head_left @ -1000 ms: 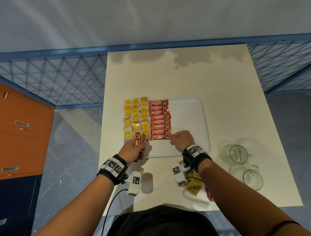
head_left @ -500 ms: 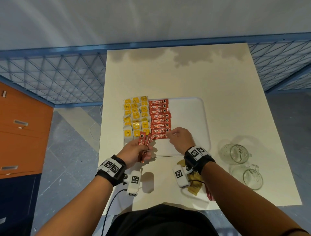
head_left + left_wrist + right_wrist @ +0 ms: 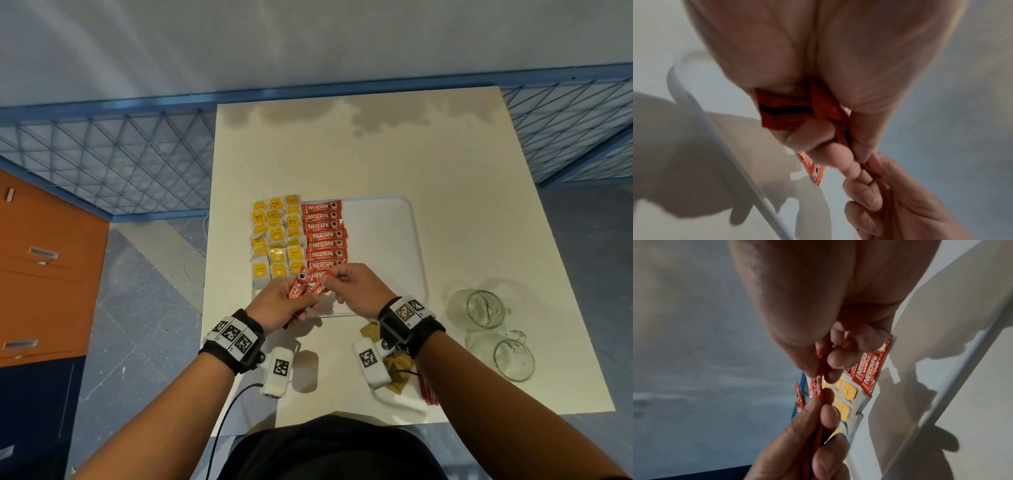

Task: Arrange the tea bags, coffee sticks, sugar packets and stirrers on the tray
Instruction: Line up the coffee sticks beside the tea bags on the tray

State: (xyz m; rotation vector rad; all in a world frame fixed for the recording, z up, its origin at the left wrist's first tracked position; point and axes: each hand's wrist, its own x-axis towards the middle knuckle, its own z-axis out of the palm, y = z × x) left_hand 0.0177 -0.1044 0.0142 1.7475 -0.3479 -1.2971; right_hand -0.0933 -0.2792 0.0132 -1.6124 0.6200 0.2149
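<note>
A white tray [image 3: 394,240] lies mid-table. Yellow tea bags [image 3: 277,236] fill its left columns, and red coffee sticks [image 3: 323,236] lie in a row beside them. Over the tray's near left corner, my left hand [image 3: 306,298] grips a small bundle of coffee sticks [image 3: 301,286]. My right hand [image 3: 330,278] meets it and pinches the end of one stick [image 3: 817,369] from that bundle. The left wrist view shows the bundle [image 3: 785,110] in my curled fingers above the tray rim [image 3: 694,104]. In the right wrist view, laid sticks [image 3: 869,369] and tea bags [image 3: 846,392] lie below.
Brown sugar packets [image 3: 397,370] and red stirrers [image 3: 428,390] lie on the table under my right wrist. Two glass mugs [image 3: 479,308] [image 3: 510,356] stand at the right near the front. The tray's right half is bare. A blue mesh fence runs behind the table.
My right hand left the last laid stick and came back left to the bundle. My left hand raised the bundle to meet it, and the right fingers now pinch one stick.
</note>
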